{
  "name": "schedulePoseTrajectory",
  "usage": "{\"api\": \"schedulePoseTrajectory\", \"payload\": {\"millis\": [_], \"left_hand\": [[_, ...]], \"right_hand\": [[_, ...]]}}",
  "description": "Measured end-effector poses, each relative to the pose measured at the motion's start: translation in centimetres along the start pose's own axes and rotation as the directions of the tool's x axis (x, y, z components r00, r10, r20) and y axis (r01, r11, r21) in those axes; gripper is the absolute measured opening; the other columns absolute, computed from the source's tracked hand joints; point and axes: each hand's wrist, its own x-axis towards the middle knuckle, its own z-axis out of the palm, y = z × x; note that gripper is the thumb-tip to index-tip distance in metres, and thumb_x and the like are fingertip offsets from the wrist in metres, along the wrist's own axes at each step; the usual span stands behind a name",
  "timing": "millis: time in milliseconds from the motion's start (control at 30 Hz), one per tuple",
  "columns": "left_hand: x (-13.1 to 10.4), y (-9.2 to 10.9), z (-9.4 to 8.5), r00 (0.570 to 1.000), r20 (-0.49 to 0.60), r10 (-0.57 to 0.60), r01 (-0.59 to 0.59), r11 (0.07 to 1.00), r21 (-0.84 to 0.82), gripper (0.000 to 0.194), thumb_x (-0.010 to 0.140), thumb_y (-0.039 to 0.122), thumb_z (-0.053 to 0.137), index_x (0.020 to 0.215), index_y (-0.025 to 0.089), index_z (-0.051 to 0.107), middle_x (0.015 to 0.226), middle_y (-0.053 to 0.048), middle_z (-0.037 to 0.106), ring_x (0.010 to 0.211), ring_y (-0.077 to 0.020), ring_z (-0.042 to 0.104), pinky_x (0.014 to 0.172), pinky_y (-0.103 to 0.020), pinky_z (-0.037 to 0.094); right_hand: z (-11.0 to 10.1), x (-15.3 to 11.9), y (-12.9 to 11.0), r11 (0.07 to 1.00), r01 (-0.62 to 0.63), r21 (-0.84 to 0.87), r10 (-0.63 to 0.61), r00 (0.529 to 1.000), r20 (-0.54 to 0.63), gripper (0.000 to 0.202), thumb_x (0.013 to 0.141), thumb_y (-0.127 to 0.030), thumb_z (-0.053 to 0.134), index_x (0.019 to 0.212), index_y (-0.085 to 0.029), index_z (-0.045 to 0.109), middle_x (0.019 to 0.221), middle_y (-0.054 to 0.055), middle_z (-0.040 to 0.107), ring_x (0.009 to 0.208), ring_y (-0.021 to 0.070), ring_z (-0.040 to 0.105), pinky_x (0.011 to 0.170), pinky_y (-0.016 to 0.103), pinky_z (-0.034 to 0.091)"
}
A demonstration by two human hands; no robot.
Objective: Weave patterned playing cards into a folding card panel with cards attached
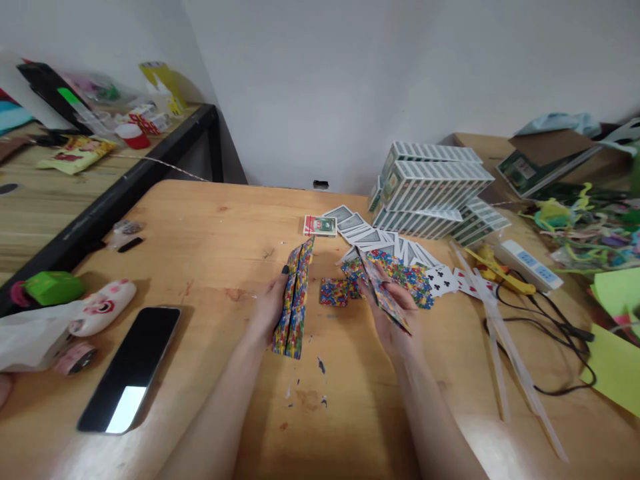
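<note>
We see two bare hands above a wooden desk [210, 260], each closed around a piece with a multicoloured pattern. The left hand [269, 310] grips the two-strip panel [295, 300] at its left side, its fingers partly curled; the panel stands tilted, with a dark seam between its strips. The right hand [395, 323], also partly curled, grips the thin patterned piece [384, 295], which we view nearly edge-on and slanting. Between the hands we note a small patterned square [333, 292] lying flat on the desk; beyond the right hand lie spread patterned cards [413, 280]. Behind these we find grey-backed cards [370, 235] in overlapping rows, a red-and-green card box [320, 226] at their left end, and stacked striped boxes [437, 187]. A phone [131, 367] lies at left; at right, translucent strips [515, 353] lie near a power strip [531, 265].
</note>
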Motion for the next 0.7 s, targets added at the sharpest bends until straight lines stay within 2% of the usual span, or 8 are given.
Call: {"api": "schedulePoseTrajectory", "payload": {"millis": [67, 167, 300, 367, 500, 567, 633, 700], "left_hand": [[0.2, -0.2, 0.0, 1.0, -0.009, 0.023, -0.023, 0.999, 0.029, 0.039, 0.075, 0.048, 0.045, 0.078, 0.015, 0.065, 0.069, -0.004, 0.066, 0.07, -0.0197, 0.059, 0.062, -0.027, 0.044], [0.4, -0.7, -0.1, 0.991, -0.013, 0.136, -0.134, 0.986, 0.099, 0.038, 0.077, 0.046, 0.042, 0.083, 0.014, 0.062, 0.077, -0.004, 0.066, 0.075, -0.0204, 0.058, 0.067, -0.028, 0.043], [0.5, -1.1, -0.1, 0.962, 0.019, 0.272, -0.27, 0.937, 0.221, 0.035, 0.079, 0.043, 0.041, 0.086, 0.015, 0.06, 0.079, -0.006, 0.064, 0.075, -0.0208, 0.057, 0.068, -0.029, 0.041], [0.4, -1.2, -0.2, 0.955, 0.025, 0.294, -0.291, 0.924, 0.248, 0.034, 0.079, 0.044, 0.04, 0.087, 0.016, 0.06, 0.076, -0.005, 0.063, 0.073, -0.021, 0.057, 0.067, -0.03, 0.041], [0.3, -1.0, -0.2, 0.956, 0.011, 0.294, -0.286, 0.922, 0.259, 0.034, 0.079, 0.044, 0.041, 0.084, 0.016, 0.059, 0.07, -0.004, 0.061, 0.069, -0.0205, 0.056, 0.063, -0.029, 0.04], [0.3, -1.0, -0.2, 0.956, -0.003, 0.293, -0.282, 0.923, 0.261, 0.031, 0.078, 0.044, 0.042, 0.08, 0.017, 0.058, 0.068, -0.003, 0.06, 0.067, -0.0193, 0.054, 0.06, -0.027, 0.039], [0.2, -0.9, -0.2, 0.956, -0.022, 0.292, -0.278, 0.929, 0.245, 0.029, 0.079, 0.042, 0.042, 0.079, 0.017, 0.056, 0.068, -0.002, 0.059, 0.065, -0.0178, 0.053, 0.059, -0.026, 0.038], [0.2, -0.9, -0.1, 0.958, -0.035, 0.283, -0.27, 0.94, 0.208, 0.027, 0.079, 0.04, 0.041, 0.081, 0.017, 0.055, 0.069, -0.001, 0.058, 0.065, -0.0169, 0.053, 0.059, -0.025, 0.038]], "right_hand": [[0.2, -0.1, -0.2, 0.996, -0.046, -0.075, 0.041, 0.997, -0.069, 0.016, 0.058, -0.019, 0.067, 0.071, -0.029, 0.068, 0.104, -0.001, 0.064, 0.099, 0.0208, 0.056, 0.087, 0.039, 0.04], [0.8, -0.1, -0.4, 0.981, -0.155, -0.117, 0.138, 0.98, -0.141, 0.012, 0.057, -0.019, 0.067, 0.067, -0.026, 0.069, 0.084, -0.001, 0.068, 0.08, 0.0182, 0.06, 0.075, 0.033, 0.045], [1.3, -0.1, -0.8, 0.962, -0.269, -0.049, 0.266, 0.963, -0.047, 0.012, 0.057, -0.018, 0.064, 0.067, -0.023, 0.069, 0.071, -0.002, 0.065, 0.064, 0.0136, 0.056, 0.062, 0.026, 0.043], [1.2, 0.0, -0.9, 0.96, -0.278, -0.017, 0.277, 0.96, -0.038, 0.009, 0.059, -0.02, 0.061, 0.064, -0.02, 0.068, 0.071, 0.0, 0.064, 0.062, 0.0129, 0.054, 0.059, 0.026, 0.042], [1.2, 0.3, -0.7, 0.975, -0.214, -0.06, 0.203, 0.968, -0.146, 0.004, 0.062, -0.022, 0.065, 0.063, -0.021, 0.062, 0.061, -0.004, 0.059, 0.056, 0.0101, 0.05, 0.057, 0.023, 0.04], [1.3, 0.3, -0.6, 0.969, -0.217, -0.121, 0.198, 0.969, -0.147, 0.018, 0.06, -0.021, 0.07, 0.076, -0.024, 0.061, 0.062, -0.007, 0.059, 0.057, 0.0098, 0.052, 0.058, 0.022, 0.041], [1.5, 0.1, -0.5, 0.956, -0.256, -0.143, 0.241, 0.964, -0.112, 0.036, 0.06, -0.022, 0.071, 0.093, -0.027, 0.058, 0.074, -0.007, 0.063, 0.066, 0.0113, 0.057, 0.063, 0.023, 0.043], [1.7, -0.1, -0.4, 0.946, -0.294, -0.138, 0.284, 0.955, -0.09, 0.042, 0.062, -0.025, 0.07, 0.101, -0.029, 0.056, 0.089, -0.005, 0.065, 0.08, 0.0127, 0.058, 0.072, 0.025, 0.044]]}}
